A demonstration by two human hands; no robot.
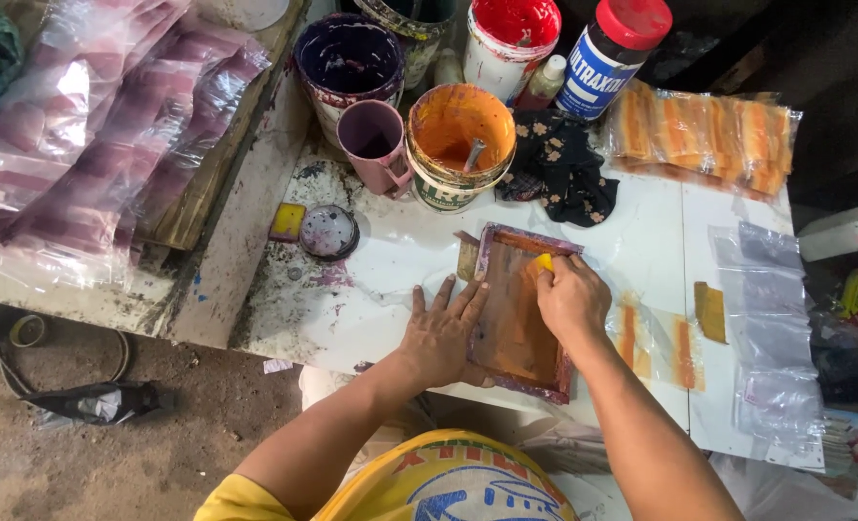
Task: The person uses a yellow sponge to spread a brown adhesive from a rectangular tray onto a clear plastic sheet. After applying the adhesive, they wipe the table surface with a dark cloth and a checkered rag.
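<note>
Soft, even daylight, sharp focus, glare on plastic bags [81, 125].

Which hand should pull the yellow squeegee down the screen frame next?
Probably the right hand: it holds the yellow squeegee at the top of the screen frame. The left hand lies flat on its edge.

The left hand [440, 333] presses flat on the orange-stained screen frame [517, 311]. The right hand [572, 297] grips a yellow squeegee [542, 262] on it.
</note>
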